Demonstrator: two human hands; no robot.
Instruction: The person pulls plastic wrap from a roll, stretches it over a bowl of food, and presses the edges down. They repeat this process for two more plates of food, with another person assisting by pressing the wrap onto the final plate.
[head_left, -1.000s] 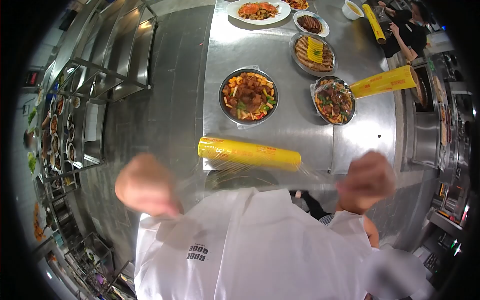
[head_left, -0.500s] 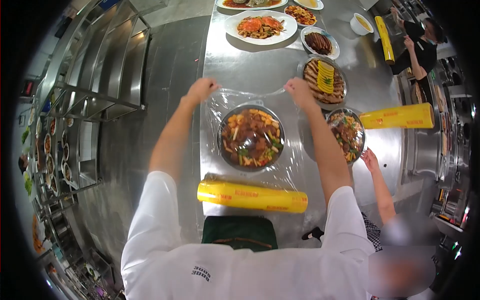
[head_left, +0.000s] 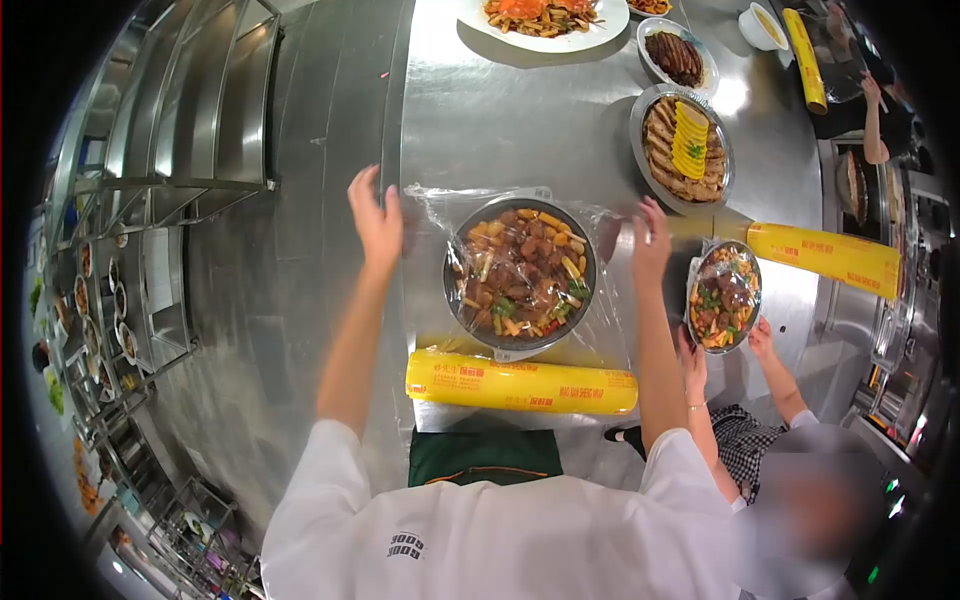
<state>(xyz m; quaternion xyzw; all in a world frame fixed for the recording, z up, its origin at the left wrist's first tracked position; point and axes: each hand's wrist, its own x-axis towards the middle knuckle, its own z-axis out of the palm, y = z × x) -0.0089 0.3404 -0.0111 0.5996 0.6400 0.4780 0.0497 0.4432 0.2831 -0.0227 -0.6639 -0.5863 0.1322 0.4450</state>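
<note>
A clear sheet of cling film (head_left: 612,300) lies loosely over a round dark pan (head_left: 590,272) of meat and vegetable chunks, its crumpled edges spreading past the rim. Left of the pan, my left hand (head_left: 377,222) is raised with fingers spread and nothing in it. My right hand (head_left: 651,240) is beside the film's right edge, its fingers apart and lifted off the sheet. Between my forearms, close to the table's front edge, lies a yellow cling film roll (head_left: 520,383).
To my right a co-worker's hands (head_left: 762,338) hold a film-covered oval dish (head_left: 757,300) near another yellow roll (head_left: 825,260). Oval plates of sliced meat (head_left: 640,150) and other dishes stand farther up the steel table (head_left: 500,120). A metal rack (head_left: 190,185) stands at left.
Both hands have let go of the film's far corners and opened, the left moving outward. The film now rests on the pan. The co-worker has lifted the oval dish with both hands.
</note>
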